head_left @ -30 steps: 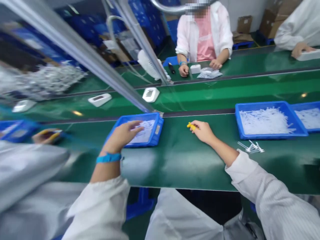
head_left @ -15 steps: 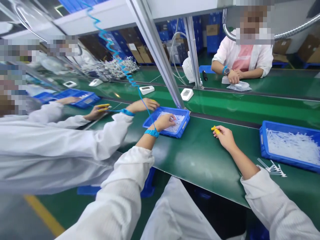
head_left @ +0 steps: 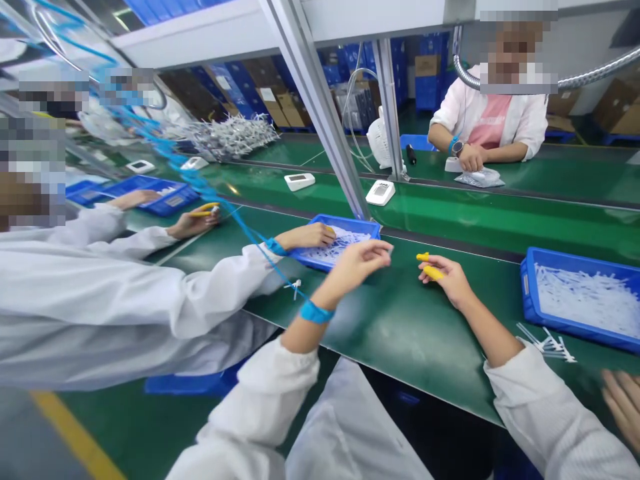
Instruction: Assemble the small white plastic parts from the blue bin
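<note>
My left hand, a blue band at its wrist, is closed above the green work surface. A tiny greyish thing shows at its fingertips, too small to name. To its right hovers my right hand, with yellow covers on two fingertips, its fingers apart and nothing visible between them. Behind my left hand stands a blue tray of small white plastic strips, and another person's hand reaches into it. A larger blue tray of white strips is at the right, with several loose strips before it.
White devices lie on the green conveyor beyond a metal post. Across it sits a person. Blue coiled cords hang at the left beside a co-worker's sleeve. Blurred fingers show at the right edge.
My left hand has moved out of the blue tray toward my right hand. My right hand's fingers have spread. The co-worker's hand has moved into the tray, and blurred fingers have appeared at the right edge.
</note>
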`<state>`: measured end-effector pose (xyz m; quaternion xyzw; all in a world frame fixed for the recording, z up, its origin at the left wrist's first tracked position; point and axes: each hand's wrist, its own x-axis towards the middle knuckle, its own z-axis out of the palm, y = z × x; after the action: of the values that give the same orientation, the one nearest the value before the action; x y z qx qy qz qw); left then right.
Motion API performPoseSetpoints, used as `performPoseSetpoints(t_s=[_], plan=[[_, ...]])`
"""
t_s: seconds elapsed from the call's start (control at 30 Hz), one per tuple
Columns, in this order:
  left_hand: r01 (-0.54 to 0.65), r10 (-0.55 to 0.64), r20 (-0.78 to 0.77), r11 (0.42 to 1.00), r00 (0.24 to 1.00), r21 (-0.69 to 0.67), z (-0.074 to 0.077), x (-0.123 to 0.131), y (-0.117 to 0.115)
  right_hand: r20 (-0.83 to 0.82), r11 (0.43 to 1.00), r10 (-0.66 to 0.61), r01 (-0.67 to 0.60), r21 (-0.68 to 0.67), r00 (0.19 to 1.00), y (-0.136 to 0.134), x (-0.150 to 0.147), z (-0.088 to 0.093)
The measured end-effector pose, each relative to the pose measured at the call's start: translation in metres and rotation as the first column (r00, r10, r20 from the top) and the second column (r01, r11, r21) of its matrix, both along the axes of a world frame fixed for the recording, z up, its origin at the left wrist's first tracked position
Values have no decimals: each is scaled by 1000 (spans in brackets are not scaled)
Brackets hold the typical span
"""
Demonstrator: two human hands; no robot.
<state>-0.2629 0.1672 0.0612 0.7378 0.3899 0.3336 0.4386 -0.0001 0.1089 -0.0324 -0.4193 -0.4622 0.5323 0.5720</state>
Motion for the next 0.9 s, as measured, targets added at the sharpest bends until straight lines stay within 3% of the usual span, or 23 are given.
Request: performPoseSetpoints(t_s=[0.07, 0.17, 0.3, 0.4, 0.53, 0.63, 0.7, 0.8, 0.9], plan=[[35, -34, 65, 999, 997, -13, -16, 32, -27, -83, 997, 74, -76, -17, 994, -3, -3, 3], [-11, 16, 138, 999, 990, -40, -38, 66, -52, -54, 995, 101, -101, -10, 993, -8, -4, 5], [-83, 86, 162, 996, 983, -27, -45, 63, -64, -61, 996, 50, -54, -66, 997, -8, 0, 5], [-231, 229, 27, 964, 973, 131, -41, 22, -69, -161, 987, -43, 17, -158, 986, -6, 1, 7], [-407, 484, -214, 855, 848, 322, -48, -70, -70, -201, 981, -55, 15, -195, 978, -7, -1, 12], [-409, 575, -376, 802, 727, 436, -63, -140, -57, -198, 977, -54, 11, -214, 979, -8, -2, 14], [-388, 593, -468, 796, 655, 465, -73, -174, -44, -198, 974, -62, 16, -225, 978, -8, -3, 15], [-323, 531, -544, 841, 650, 434, -80, -197, -29, -198, 972, -67, 19, -236, 978, -8, -2, 13], [-271, 460, -529, 877, 713, 397, -76, -185, -30, -193, 970, -76, 28, -240, 978, -6, -1, 9]])
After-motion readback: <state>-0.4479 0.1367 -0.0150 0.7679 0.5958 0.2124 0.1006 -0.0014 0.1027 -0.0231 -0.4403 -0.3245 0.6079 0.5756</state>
